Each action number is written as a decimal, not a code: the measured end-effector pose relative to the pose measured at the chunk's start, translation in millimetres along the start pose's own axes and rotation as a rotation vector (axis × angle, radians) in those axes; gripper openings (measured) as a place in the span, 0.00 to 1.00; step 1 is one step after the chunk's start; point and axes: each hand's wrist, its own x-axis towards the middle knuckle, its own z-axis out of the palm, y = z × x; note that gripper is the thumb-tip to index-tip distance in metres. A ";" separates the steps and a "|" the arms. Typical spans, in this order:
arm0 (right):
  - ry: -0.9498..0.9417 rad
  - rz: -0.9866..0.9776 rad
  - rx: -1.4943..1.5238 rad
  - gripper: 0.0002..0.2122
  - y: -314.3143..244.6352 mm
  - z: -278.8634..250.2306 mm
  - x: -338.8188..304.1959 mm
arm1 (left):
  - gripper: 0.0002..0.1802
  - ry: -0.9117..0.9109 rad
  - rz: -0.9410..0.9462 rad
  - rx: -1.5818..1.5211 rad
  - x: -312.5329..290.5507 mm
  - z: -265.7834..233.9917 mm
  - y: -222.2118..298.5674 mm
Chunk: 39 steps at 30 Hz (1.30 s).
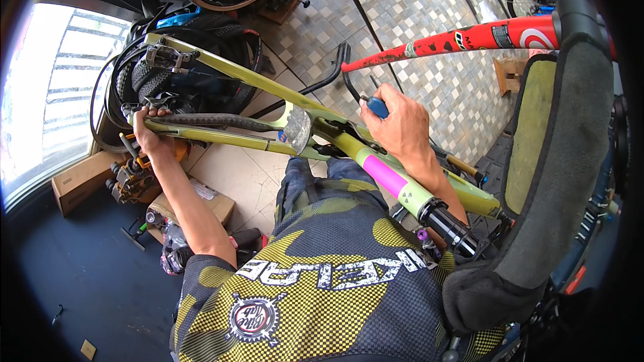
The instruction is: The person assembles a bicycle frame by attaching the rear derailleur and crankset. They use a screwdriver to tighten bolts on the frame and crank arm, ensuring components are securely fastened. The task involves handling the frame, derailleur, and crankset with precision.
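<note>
A yellow-green bicycle frame point(252, 82) lies slantwise in front of my body, with a magenta patch on one tube and a black cylindrical part at its lower right end. My left hand point(147, 131) is closed around the far left end of its rear stay, by the dropout. Over the frame's middle, my right hand point(403, 125) wraps round a small blue-handled tool point(378, 107); a thin dark tip points up from it, and its exact kind is unclear. A dirty grey, rounded section point(297, 130) of the frame sits between the stays.
A red bicycle frame point(456, 41) crosses the upper right, near a dark padded stand arm point(563, 154). Tyres point(225, 43) and a wheel point(231, 7) crowd the upper left. Cardboard boxes point(84, 181) and a yellow-black machine point(137, 177) stand at left below the window.
</note>
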 end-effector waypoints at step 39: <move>-0.038 -0.021 0.002 0.12 -2.1 1.0 -2.8 | 0.05 0.014 -0.028 -0.023 -1.3 3.3 2.8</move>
